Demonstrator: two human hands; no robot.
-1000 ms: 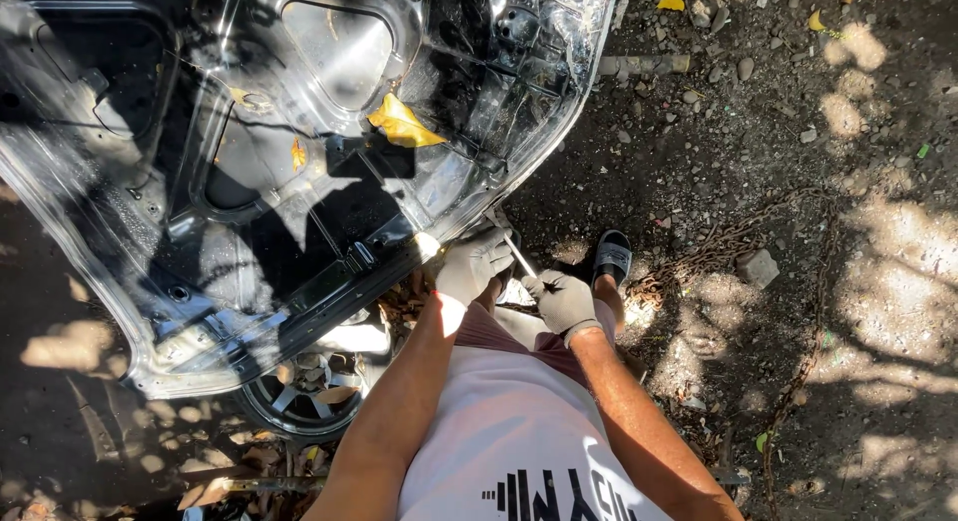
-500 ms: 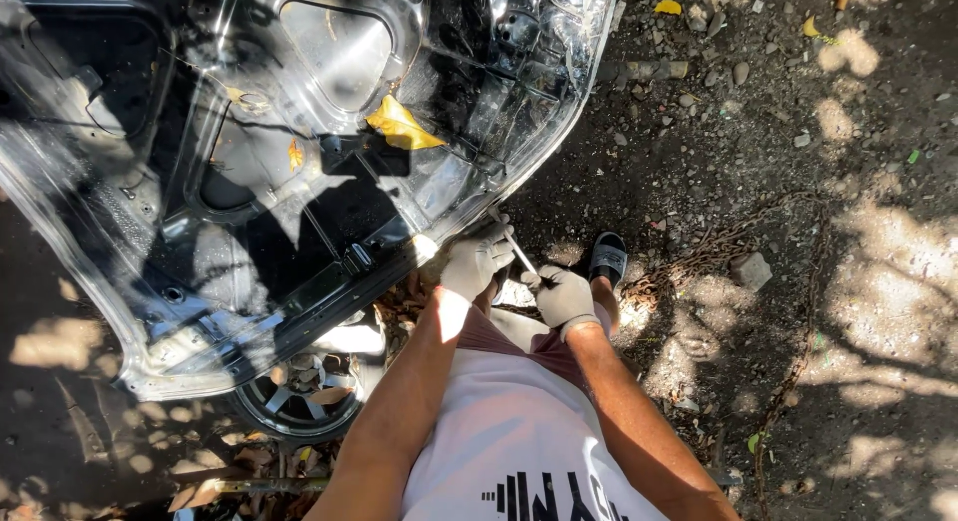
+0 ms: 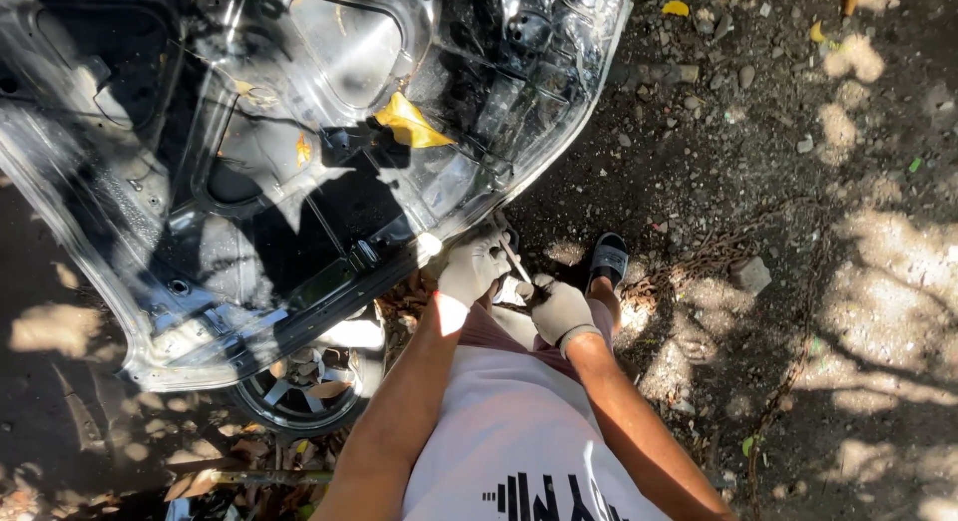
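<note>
A bare metal car door shell [image 3: 299,162] lies flat across the upper left, with a yellow scrap [image 3: 407,122] on it. My left hand [image 3: 471,268], in a grey work glove, grips the door's lower right edge. My right hand [image 3: 559,308], also gloved, is closed around the handle of a thin metal tool [image 3: 511,254] whose tip reaches up to that same edge beside my left hand. Both forearms run down to my white shirt at the bottom.
A car wheel rim [image 3: 299,391] sits under the door's lower edge among dry leaves. My foot in a black sandal [image 3: 607,260] rests on the dirt. A rusty chain [image 3: 718,254] and a stone [image 3: 750,274] lie to the right on gravelly ground.
Both hands stay at the door's edge with the tool; the view has shifted slightly, and little else differs.
</note>
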